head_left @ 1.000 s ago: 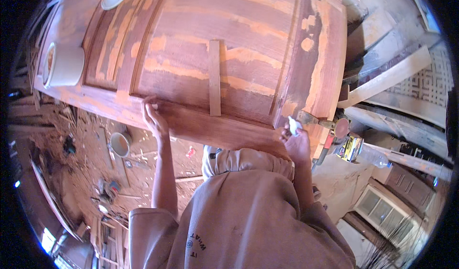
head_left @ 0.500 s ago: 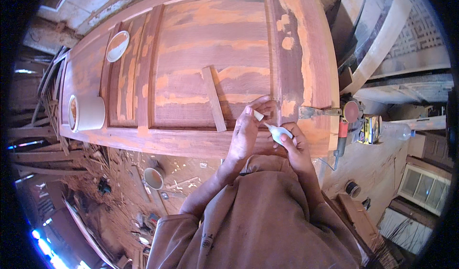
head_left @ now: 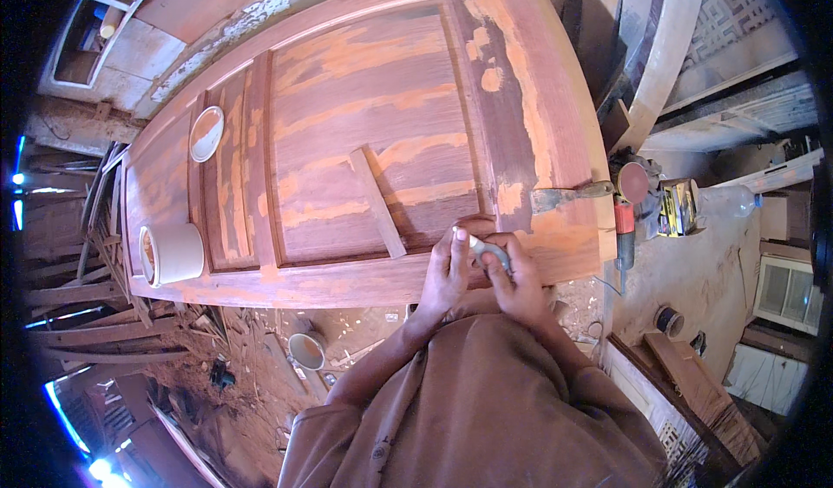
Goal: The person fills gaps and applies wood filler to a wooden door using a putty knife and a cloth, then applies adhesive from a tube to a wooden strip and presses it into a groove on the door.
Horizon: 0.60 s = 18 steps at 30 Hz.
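Both my hands meet above the near edge of a wooden panelled door (head_left: 373, 63), which is streaked with orange filler. My right hand (head_left: 521, 287) is wrapped round a small white squeeze bottle (head_left: 496, 255), its nozzle toward the left. In the fingers of my left hand (head_left: 444, 273) is a white cap (head_left: 474, 242), held against the nozzle end. Whether the cap is seated on the nozzle is hidden by the fingers. A loose wooden strip (head_left: 378, 203) lies slanted on the door panel, left of my hands. To their right a putty knife (head_left: 568, 196) rests on the door.
At the door's left stand a white bucket (head_left: 180, 252) and a lid (head_left: 206, 134) smeared with filler. Beyond the right edge are a power tool with a round disc (head_left: 632, 182), a yellow-black box (head_left: 677, 209) and a clear plastic bottle (head_left: 731, 201). Another bucket (head_left: 306, 351) stands on the littered floor.
The cap and the bottle, apart before, have come together at the nozzle as my hands closed in on each other. The whole view has shifted and tilted slightly.
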### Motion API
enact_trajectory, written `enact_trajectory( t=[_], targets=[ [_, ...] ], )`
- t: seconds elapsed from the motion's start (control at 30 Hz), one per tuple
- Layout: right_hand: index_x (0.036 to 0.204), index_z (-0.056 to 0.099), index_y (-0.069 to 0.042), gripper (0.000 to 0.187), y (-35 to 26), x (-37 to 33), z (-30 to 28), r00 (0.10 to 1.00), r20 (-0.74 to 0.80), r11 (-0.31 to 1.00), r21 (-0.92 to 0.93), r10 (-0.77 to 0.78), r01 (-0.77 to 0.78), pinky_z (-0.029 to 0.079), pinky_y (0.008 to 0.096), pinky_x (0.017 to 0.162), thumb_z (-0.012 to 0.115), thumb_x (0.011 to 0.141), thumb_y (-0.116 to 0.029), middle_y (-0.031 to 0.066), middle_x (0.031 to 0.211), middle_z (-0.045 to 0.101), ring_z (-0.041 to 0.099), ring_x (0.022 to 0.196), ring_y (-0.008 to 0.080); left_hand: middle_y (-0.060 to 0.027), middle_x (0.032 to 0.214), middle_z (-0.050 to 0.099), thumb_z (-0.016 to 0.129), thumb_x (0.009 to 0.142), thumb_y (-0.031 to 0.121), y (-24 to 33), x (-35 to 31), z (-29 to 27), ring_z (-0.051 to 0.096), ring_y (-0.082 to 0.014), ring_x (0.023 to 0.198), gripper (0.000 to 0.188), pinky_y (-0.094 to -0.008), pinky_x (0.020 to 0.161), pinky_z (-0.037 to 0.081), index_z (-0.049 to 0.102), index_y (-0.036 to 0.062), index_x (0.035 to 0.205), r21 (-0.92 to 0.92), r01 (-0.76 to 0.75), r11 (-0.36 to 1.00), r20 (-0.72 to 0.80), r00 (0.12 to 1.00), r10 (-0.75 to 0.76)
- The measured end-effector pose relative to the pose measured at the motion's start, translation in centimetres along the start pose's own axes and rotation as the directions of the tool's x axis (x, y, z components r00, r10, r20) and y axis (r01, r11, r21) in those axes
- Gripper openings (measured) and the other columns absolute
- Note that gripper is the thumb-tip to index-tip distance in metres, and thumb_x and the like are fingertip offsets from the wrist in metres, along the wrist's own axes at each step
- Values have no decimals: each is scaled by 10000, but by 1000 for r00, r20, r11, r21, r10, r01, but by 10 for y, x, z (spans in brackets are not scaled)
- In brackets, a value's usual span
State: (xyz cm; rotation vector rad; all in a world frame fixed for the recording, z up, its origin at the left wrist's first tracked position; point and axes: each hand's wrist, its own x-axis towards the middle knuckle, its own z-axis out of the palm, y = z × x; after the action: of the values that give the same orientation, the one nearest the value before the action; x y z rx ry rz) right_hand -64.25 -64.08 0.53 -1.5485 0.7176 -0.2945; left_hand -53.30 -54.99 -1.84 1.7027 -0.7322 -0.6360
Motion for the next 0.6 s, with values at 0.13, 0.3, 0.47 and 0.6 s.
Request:
enact_trajectory(
  t=[0.13,0.3,0.47,0.6],
  targets=[
    [1149,511,-11,182,-5,-2,9,974,-109,954,-250,-198,166,503,377,636,549,989,-89,175,824,642,667,747,239,-130,944,613,337,1090,218,11,3,1,541,-200,788,358,-339,771,463,601,-16,1153,-109,-38,993,14,999,40],
    [1171,513,-22,217,10,-1,9,996,-24,967,239,-89,92,473,282,701,486,1043,-196,68,886,610,577,767,151,-169,1053,616,405,1078,218,-46,-6,1,582,-275,864,303,-372,792,489,582,4,1200,254,-429,867,58,901,429],
    [1189,523,-37,320,19,-4,8,953,266,645,706,143,-294,418,234,696,375,1084,-301,-11,880,523,482,762,96,-203,899,626,452,1064,262,12,0,-6,609,-302,791,319,-391,739,502,598,7,1190,80,-116,990,12,993,115],
    [1132,602,-47,319,48,2,-11,980,97,973,136,175,-187,469,304,698,446,1064,-317,4,916,596,548,800,130,-122,906,629,529,1040,246,32,5,-21,625,-216,875,307,-352,783,538,597,1,1212,-239,558,794,416,798,-436]
  ],
)
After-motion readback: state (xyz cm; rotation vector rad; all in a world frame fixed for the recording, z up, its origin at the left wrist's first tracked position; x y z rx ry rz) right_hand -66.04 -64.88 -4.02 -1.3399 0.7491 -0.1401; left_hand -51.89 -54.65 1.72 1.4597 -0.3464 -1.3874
